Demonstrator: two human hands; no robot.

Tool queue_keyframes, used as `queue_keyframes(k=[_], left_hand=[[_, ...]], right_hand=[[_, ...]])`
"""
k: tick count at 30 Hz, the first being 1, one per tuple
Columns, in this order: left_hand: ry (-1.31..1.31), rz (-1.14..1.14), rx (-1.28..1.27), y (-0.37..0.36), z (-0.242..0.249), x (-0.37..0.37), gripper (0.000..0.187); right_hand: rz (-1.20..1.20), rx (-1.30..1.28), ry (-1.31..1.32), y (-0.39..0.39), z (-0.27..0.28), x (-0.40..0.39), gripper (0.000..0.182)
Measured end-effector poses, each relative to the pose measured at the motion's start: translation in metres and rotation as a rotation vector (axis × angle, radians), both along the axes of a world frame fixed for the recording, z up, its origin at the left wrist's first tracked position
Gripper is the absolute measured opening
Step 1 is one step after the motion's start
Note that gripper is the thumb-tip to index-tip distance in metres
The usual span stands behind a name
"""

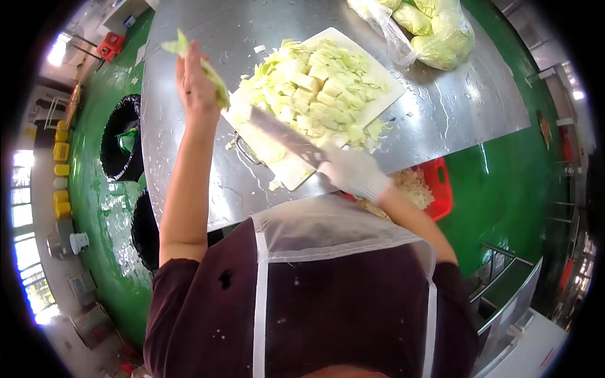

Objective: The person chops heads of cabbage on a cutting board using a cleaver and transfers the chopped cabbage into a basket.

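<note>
sorting a cabbage leaf away from the chopped heap, knife at rest

over the black round bins (123, 142) on the green floor, the person's bare left hand (195, 85) has its fingers closed around a limp pale green cabbage leaf (211, 72), lifted off the steel table (189, 157). to the right, the white-gloved right hand (353, 171) grips the broad steel cleaver (287, 137), lying flat on the white cutting board (296, 173) beside the chopped cabbage pile (315, 88). it looks like a discard step; next the leaf needs clearing over the table's edge.
</note>
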State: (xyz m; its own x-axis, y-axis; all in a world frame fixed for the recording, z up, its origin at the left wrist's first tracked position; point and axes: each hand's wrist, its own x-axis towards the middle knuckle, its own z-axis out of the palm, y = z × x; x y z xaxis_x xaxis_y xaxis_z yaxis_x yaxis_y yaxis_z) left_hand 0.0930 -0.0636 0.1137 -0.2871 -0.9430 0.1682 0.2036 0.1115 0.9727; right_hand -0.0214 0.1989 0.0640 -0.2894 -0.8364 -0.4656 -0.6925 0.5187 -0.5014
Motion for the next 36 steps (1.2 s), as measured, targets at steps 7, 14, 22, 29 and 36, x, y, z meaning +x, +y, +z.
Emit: queue_keyframes(k=[7,14,22,29,36], left_hand=[[-0.5,-0.119,-0.462,0.037,-0.079,0.03,0.061],[-0.991,-0.541,-0.601,0.076,-0.151,-0.02,0.068],[-0.726,-0.418,-0.733,0.057,-0.161,0.045,0.051],[-0.583,-0.533,-0.918,0.065,-0.198,0.055,0.032],[-0.548,-0.52,-0.898,0.07,-0.198,0.046,0.031]], right_hand=[[0.005,-0.073,0.164,-0.072,-0.028,-0.032,0.027],[-0.177,0.049,0.411,-0.047,-0.021,-0.064,0.034],[-0.189,-0.053,0.432,-0.028,0.014,-0.019,0.026],[-0.094,-0.014,0.468,-0.022,-0.023,-0.015,0.022],[-0.057,0.08,0.389,-0.032,-0.021,0.007,0.02]])
